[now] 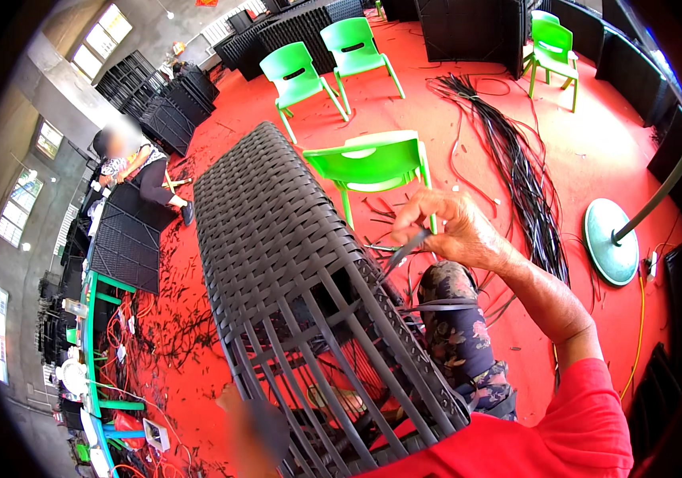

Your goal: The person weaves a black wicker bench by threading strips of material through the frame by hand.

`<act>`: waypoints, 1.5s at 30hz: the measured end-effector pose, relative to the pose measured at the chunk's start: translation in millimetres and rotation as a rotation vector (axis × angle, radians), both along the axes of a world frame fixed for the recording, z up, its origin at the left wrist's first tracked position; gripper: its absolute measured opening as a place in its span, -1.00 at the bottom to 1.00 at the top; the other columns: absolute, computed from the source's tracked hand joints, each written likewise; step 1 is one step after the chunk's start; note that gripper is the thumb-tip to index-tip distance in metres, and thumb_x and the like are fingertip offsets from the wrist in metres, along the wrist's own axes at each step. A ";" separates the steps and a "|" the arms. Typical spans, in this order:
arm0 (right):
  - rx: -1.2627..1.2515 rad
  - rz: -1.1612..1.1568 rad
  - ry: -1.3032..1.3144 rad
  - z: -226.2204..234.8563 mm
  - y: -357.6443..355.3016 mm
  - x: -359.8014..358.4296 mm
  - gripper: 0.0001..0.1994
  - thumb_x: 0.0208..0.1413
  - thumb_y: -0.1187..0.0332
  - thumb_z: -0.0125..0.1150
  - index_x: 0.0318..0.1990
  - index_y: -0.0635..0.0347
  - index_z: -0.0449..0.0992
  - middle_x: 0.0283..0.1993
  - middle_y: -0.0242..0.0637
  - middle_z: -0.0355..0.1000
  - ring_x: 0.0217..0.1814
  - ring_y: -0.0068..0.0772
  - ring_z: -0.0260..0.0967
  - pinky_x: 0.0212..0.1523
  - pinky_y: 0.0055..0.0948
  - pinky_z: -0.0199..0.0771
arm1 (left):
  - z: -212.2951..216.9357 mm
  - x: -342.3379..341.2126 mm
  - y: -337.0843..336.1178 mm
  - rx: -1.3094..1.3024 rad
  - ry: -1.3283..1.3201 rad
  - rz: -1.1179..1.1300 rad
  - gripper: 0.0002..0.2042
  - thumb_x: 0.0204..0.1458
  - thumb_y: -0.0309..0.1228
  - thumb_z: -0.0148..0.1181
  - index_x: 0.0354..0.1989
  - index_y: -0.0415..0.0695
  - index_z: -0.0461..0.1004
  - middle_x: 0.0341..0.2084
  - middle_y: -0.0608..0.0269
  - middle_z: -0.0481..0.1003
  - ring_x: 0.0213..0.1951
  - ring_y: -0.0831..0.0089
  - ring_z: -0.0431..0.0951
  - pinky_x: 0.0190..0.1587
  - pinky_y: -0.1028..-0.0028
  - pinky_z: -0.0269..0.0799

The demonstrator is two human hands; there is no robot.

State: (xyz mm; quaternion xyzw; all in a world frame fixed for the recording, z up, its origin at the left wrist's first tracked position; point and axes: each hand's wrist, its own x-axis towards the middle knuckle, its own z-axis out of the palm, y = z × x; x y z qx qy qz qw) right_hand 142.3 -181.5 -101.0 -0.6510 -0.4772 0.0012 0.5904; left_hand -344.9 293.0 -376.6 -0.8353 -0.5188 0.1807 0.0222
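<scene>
While the right hand (444, 227) pinched a dark rattan strip (406, 251) between closed fingers, the half-woven dark wicker frame (293, 263) lay just below and left of them. The left hand (257, 426) showed blurred beneath the frame; its grip could not be told.

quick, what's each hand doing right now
Left hand: blurred at the lower edge of the dark woven wicker frame; grip cannot be told.
Right hand: closed, pinching a dark flat weaving strip.
</scene>
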 end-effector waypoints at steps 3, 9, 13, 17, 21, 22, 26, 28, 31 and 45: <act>-0.083 0.376 0.255 3.6 -6.1 -2.0 -0.86 -0.15 0.46 0.29 -0.39 0.24 0.48 -0.43 -0.41 0.43 -0.34 -0.60 0.35 -0.30 -0.59 0.34 | 24.8 24.1 29.7 0.119 0.066 -0.212 -0.90 -0.08 -0.41 -0.02 -0.37 -0.09 0.37 -0.47 0.16 0.46 -0.38 0.22 0.48 -0.44 0.33 0.33; -0.056 0.724 0.429 -4.3 -7.3 5.9 -0.80 -0.13 0.35 0.31 -0.38 0.24 0.48 -0.39 -0.43 0.40 -0.34 -0.63 0.30 -0.30 -0.59 0.32 | 164.0 138.2 -47.7 -0.221 -0.877 -0.294 -0.80 -0.05 -0.50 0.05 -0.20 -0.17 0.40 -0.34 0.11 0.43 -0.30 0.38 0.43 -0.25 0.46 0.32; -0.011 0.772 0.539 -8.0 -4.2 0.2 -0.80 0.00 0.28 0.18 -0.36 0.26 0.47 -0.40 -0.44 0.39 -0.31 -0.66 0.27 -0.24 -0.60 0.29 | 303.3 219.8 -178.0 -0.142 -1.267 -0.561 -0.88 0.00 -0.55 0.01 -0.29 -0.23 0.44 -0.36 0.23 0.42 -0.30 0.51 0.37 -0.26 0.56 0.27; -0.065 0.696 0.493 -8.4 -5.2 -6.2 -0.81 0.02 0.29 0.16 -0.38 0.25 0.46 -0.46 -0.50 0.35 -0.35 -0.69 0.25 -0.25 -0.60 0.27 | 366.8 267.8 -270.2 -0.152 -1.185 -1.066 -0.91 -0.15 -0.59 0.15 -0.42 -0.20 0.51 -0.42 0.19 0.42 -0.36 0.42 0.43 -0.31 0.52 0.35; -0.045 0.516 0.448 -0.4 -5.8 -16.2 -0.80 0.05 0.29 0.13 -0.40 0.26 0.44 -0.47 -0.52 0.32 -0.35 -0.70 0.23 -0.27 -0.62 0.26 | 371.3 302.6 -299.7 -0.164 -0.971 -1.220 -0.84 -0.20 -0.57 0.19 -0.37 -0.23 0.49 -0.42 0.18 0.39 -0.34 0.40 0.41 -0.27 0.51 0.32; -0.023 0.511 0.446 1.7 -5.5 -17.4 -0.80 0.06 0.29 0.12 -0.39 0.26 0.44 -0.46 -0.51 0.32 -0.35 -0.70 0.22 -0.27 -0.62 0.26 | 370.6 306.9 -303.1 -0.185 -0.942 -1.221 -0.84 -0.21 -0.56 0.21 -0.38 -0.24 0.49 -0.43 0.19 0.38 -0.34 0.39 0.41 -0.27 0.50 0.32; 0.028 0.491 0.416 7.9 -2.4 -15.5 -0.79 0.08 0.28 0.10 -0.36 0.28 0.44 -0.43 -0.50 0.33 -0.32 -0.71 0.23 -0.24 -0.62 0.27 | 372.0 319.6 -301.4 -0.289 -0.848 -1.246 -0.83 -0.25 -0.49 0.29 -0.45 -0.23 0.47 -0.45 0.24 0.35 -0.34 0.42 0.38 -0.29 0.50 0.29; 0.047 0.496 0.452 15.0 2.0 -14.9 -0.79 0.08 0.28 0.09 -0.35 0.28 0.44 -0.44 -0.50 0.33 -0.32 -0.71 0.24 -0.25 -0.62 0.28 | 373.6 324.7 -302.0 -0.338 -0.831 -1.211 -0.82 -0.26 -0.46 0.30 -0.46 -0.22 0.46 -0.46 0.24 0.35 -0.34 0.40 0.38 -0.28 0.49 0.29; 0.061 0.435 0.265 20.6 6.3 -5.9 -0.83 0.06 0.33 0.11 -0.31 0.26 0.43 -0.38 -0.45 0.37 -0.28 -0.67 0.26 -0.20 -0.58 0.28 | 381.1 334.1 -311.8 -0.366 -0.869 -1.147 -0.79 -0.26 -0.41 0.31 -0.45 -0.19 0.45 -0.48 0.24 0.35 -0.34 0.33 0.38 -0.26 0.42 0.30; 0.401 0.589 0.696 -14.6 27.8 -2.2 -0.75 0.10 0.25 0.05 -0.15 0.19 0.37 -0.33 -0.50 0.32 -0.33 -0.71 0.24 -0.29 -0.67 0.30 | 379.4 384.0 -319.4 -1.092 -1.111 -0.736 -0.79 -0.05 -0.38 0.07 -0.62 -0.23 0.32 -0.50 0.14 0.39 -0.43 0.46 0.37 -0.34 0.54 0.20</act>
